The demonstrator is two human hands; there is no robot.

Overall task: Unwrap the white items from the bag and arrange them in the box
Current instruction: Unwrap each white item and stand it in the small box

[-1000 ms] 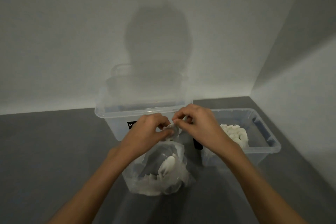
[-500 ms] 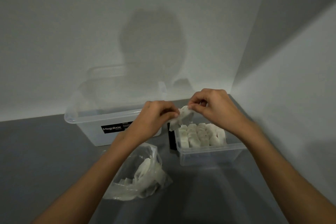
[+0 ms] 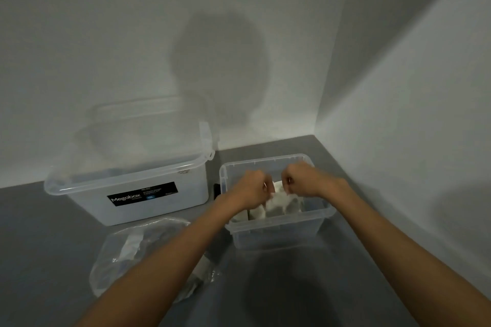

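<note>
Head view: the white item [image 3: 279, 192] sits between both hands, just above the box [image 3: 279, 221]; neither hand is nearer. Left hand [image 3: 252, 188] and right hand [image 3: 300, 180]: each grip is closed, fingers curled, pinching an opposite edge of the item. Blur hides its long axis. The bag [image 3: 138, 252] lies on the worktop [image 3: 345, 287], near left.

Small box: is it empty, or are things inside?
Not empty. White items lie inside the small box, seen through its clear wall.
</note>
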